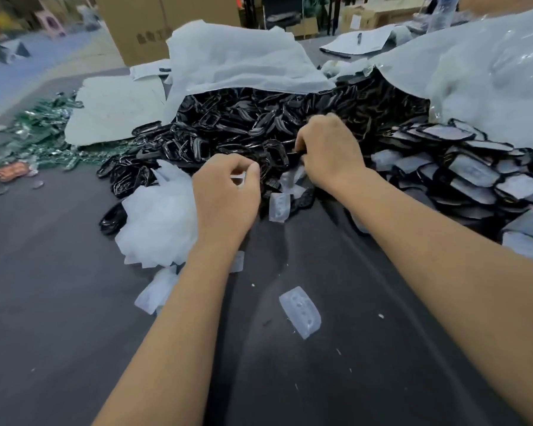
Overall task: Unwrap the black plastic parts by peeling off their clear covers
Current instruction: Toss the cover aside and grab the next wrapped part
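A big heap of bare black plastic parts (234,130) spills from under white sheeting at the table's middle. To the right lie several black parts with clear covers on them (471,176). My left hand (228,192) pinches a small clear cover between thumb and fingers. My right hand (330,149) grips a black part at the heap's near edge; most of that part is hidden by my fingers. Peeled clear covers form a white pile (157,222) left of my left hand, and loose ones (300,310) lie on the dark table (59,318).
White foam sheets (237,59) and a clear bag (486,72) drape over the heaps at the back. Green circuit boards (40,139) are scattered at far left. Cardboard boxes (136,26) stand behind the table.
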